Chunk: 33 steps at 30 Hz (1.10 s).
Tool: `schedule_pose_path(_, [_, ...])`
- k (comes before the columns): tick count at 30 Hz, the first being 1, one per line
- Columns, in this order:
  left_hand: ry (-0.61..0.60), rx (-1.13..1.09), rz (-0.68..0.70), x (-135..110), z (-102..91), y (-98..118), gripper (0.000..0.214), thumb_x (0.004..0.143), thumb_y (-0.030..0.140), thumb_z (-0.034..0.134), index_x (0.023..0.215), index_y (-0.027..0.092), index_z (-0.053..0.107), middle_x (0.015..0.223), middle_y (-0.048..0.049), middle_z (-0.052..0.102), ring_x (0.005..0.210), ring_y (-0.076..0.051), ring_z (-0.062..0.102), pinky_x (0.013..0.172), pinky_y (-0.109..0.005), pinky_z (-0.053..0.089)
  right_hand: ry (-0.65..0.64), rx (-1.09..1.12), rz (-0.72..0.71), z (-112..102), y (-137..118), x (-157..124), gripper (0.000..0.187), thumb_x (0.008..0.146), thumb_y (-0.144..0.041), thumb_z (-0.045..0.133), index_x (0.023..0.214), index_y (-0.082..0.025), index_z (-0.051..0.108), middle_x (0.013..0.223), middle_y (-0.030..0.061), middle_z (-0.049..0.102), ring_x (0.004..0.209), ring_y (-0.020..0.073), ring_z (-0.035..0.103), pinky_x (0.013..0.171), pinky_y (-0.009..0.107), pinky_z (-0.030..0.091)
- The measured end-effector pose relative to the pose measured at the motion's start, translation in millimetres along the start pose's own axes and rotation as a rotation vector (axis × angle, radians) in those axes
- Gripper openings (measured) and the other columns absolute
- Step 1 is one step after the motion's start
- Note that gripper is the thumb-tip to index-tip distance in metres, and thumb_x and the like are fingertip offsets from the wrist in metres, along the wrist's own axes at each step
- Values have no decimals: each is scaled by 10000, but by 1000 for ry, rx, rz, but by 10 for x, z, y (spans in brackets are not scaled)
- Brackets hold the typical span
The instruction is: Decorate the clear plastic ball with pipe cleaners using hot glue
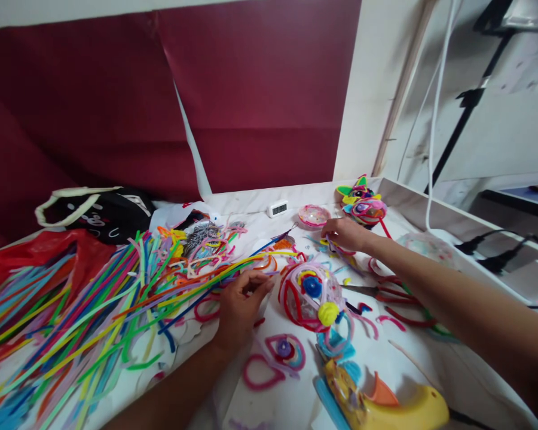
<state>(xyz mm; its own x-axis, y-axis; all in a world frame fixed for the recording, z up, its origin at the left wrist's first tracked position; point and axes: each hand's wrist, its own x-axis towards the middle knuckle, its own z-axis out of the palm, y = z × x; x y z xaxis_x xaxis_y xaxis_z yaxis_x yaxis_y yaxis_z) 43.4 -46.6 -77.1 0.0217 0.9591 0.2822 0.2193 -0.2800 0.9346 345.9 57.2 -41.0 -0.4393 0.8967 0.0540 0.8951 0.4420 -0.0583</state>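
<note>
My left hand [241, 303] rests on the white table, fingers curled down against the ends of the long pipe cleaners [94, 310] spread to its left. My right hand [344, 233] reaches far across the table and pinches small pipe-cleaner pieces [336, 246] beside a colourful decorated ball [366, 209]. Between my hands sits a clear ball wrapped in pink, red, blue and yellow pipe cleaners [311, 295]. Whether the left fingers actually grip a strand is hidden.
A yellow glue gun [385, 406] lies at the near edge. Bent pipe-cleaner loops [278, 358], scissors [372, 291], a pink dish [314, 215], a small white clock [278, 208], a black bag [98, 212] and red plastic [49, 251] surround them. Cables [488, 251] hang right.
</note>
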Motion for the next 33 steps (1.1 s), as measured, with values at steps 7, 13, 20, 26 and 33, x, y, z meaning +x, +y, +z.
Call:
schedule_pose_path(7, [-35,41,37,-41,-3,33,211,884,367,532,997,193,568,662,24,620,637,-129,592,623,-245,441,23,12,15,52,43,-73,258,917,-335,557,1113,-173,603,1132,69,625,960,185,621,829,399,528])
schedule_pose_path(13, [-19,51,63,-64,29,43,178,900,369,526,1000,223,514,519,101,405,474,-84,392,505,-199,323,105,33,-17,2,-6,-149,230,915,-296,559,1098,-170,617,1159,76,633,1016,196,614,890,426,501])
schedule_pose_path(20, [-29,105,165,-64,14,8,204,864,345,601,747,188,543,649,46,534,600,-93,477,593,-221,383,240,78,-76,-205,-155,-276,187,836,-234,566,969,-171,681,1015,104,699,903,222,660,805,325,493])
schedule_pose_path(26, [-32,55,282,-38,4,22,179,842,265,630,692,176,588,748,6,612,721,-124,559,654,-236,420,332,202,-3,-415,-287,-405,179,828,-322,551,752,-182,633,732,47,689,649,167,636,590,265,464])
schedule_pose_path(33, [-6,78,156,-63,12,-11,150,841,317,620,763,193,594,700,27,589,627,-109,521,596,-220,412,298,310,64,-550,-392,-586,176,803,-336,568,700,-202,618,633,13,666,577,150,600,544,258,431])
